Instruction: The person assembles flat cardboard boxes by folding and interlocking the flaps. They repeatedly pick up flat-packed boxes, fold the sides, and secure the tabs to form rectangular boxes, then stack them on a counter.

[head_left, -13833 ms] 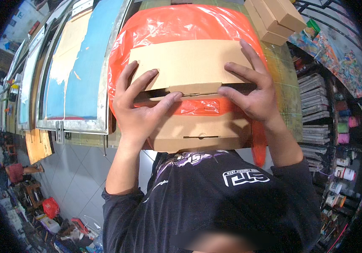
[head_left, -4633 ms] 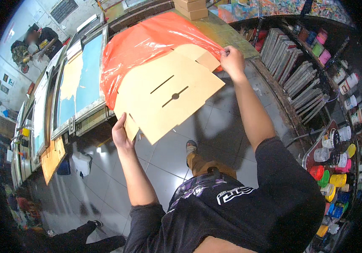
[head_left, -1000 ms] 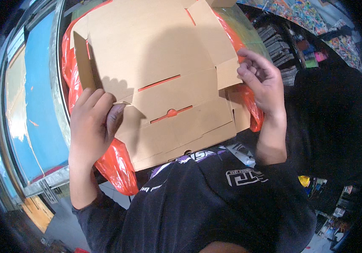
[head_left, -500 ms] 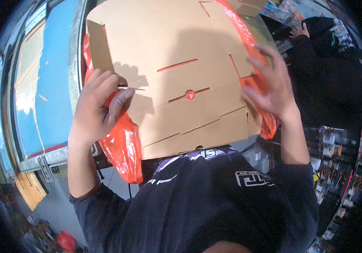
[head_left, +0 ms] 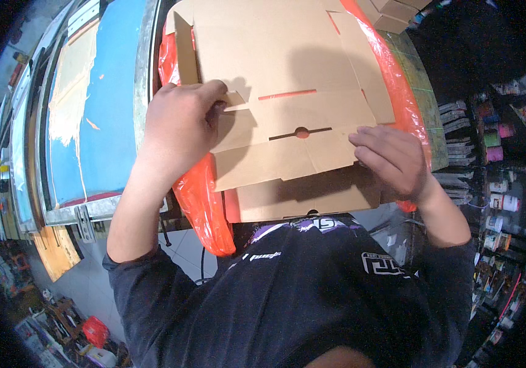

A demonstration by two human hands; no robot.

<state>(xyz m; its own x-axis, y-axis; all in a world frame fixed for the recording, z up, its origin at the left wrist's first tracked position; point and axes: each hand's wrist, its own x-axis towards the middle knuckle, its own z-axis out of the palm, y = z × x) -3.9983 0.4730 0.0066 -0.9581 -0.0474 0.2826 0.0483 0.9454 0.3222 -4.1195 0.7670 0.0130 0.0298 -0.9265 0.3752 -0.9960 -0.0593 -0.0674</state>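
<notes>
A flat brown cardboard box blank [head_left: 257,55], creased and slotted, lies over a red plastic bag [head_left: 198,205] whose edges stick out on both sides. My left hand [head_left: 183,122] is closed on a side flap at its left edge, fingertips partly hidden. On the right, my right hand [head_left: 393,158] pinches the edge of the near panel [head_left: 287,162], which is lifted and tilted. Beneath that panel another cardboard layer [head_left: 312,196] shows, with a shadowed gap between. A slot with a round hole [head_left: 301,132] runs across the middle. One left flap [head_left: 186,49] stands upright.
A metal-framed blue screen [head_left: 112,110] stands along the left. Folded cardboard boxes [head_left: 391,13] sit at the far right, beside a greenish table surface [head_left: 419,92]. Shelves with several small containers [head_left: 502,202] line the right side. A wooden board [head_left: 57,251] juts out lower left.
My right hand has gone from spread fingers to gripping the near panel, which has risen off the layer below. My left hand stays at the left flap. The view has shifted left.
</notes>
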